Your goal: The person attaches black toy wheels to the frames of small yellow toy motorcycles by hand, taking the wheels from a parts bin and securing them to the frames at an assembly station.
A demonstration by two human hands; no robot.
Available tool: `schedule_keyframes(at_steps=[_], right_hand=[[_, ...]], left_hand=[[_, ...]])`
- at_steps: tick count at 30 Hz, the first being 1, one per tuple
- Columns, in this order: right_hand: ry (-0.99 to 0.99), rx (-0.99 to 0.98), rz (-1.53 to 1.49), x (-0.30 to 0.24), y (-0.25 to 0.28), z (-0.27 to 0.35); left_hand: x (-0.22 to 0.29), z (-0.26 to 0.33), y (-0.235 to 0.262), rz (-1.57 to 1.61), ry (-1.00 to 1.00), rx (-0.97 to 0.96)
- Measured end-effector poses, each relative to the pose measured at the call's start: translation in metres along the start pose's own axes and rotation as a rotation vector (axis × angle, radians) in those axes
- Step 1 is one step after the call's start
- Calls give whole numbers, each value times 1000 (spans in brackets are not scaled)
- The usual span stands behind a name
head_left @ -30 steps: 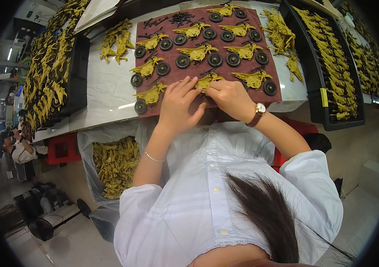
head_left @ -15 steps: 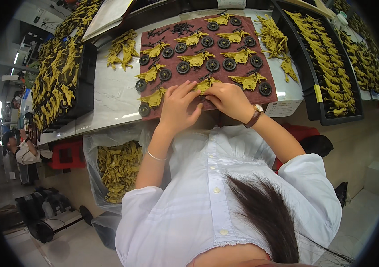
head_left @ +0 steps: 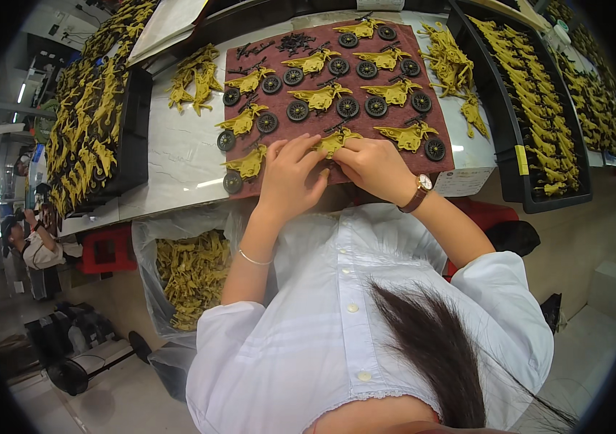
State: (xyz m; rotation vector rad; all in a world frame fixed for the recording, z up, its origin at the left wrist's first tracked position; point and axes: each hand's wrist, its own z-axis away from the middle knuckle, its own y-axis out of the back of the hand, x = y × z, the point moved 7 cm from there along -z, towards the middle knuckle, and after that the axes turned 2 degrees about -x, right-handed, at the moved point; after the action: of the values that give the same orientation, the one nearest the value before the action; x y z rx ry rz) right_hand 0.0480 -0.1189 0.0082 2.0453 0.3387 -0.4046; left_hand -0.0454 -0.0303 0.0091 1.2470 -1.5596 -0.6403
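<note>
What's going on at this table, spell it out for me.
Someone's left hand and right hand are both at a yellow motorbike piece near the front edge of a dark red cloth. Exactly what the right one pinches is hidden. Other yellow motorbikes, many with black wheels, lie in rows around it.

Passage: tabletop (head_left: 177, 145), left, between bin (head_left: 134, 123) and cloth (head_left: 403, 40); obstructed toward far end by yellow parts (head_left: 196, 76). Obstacles: bikes (head_left: 319, 96), crowding cloth; second heap (head_left: 449, 61) and tray (head_left: 514, 177), right.
</note>
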Motion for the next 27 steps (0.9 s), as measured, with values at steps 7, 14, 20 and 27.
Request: schedule_keyframes(at_steps=[7, 14, 20, 27], right_hand=[[140, -27, 171, -10, -5, 3], [49, -35, 227, -8, -17, 3], [14, -31, 133, 1, -7, -6], [52, -121, 177, -3, -20, -9]], left_hand=[[2, 0, -3, -38, -5, -42], [5, 0, -5, -63, -36, -56], [5, -2, -7, -67, -52, -65], [5, -2, -6, -33, -35, -68]])
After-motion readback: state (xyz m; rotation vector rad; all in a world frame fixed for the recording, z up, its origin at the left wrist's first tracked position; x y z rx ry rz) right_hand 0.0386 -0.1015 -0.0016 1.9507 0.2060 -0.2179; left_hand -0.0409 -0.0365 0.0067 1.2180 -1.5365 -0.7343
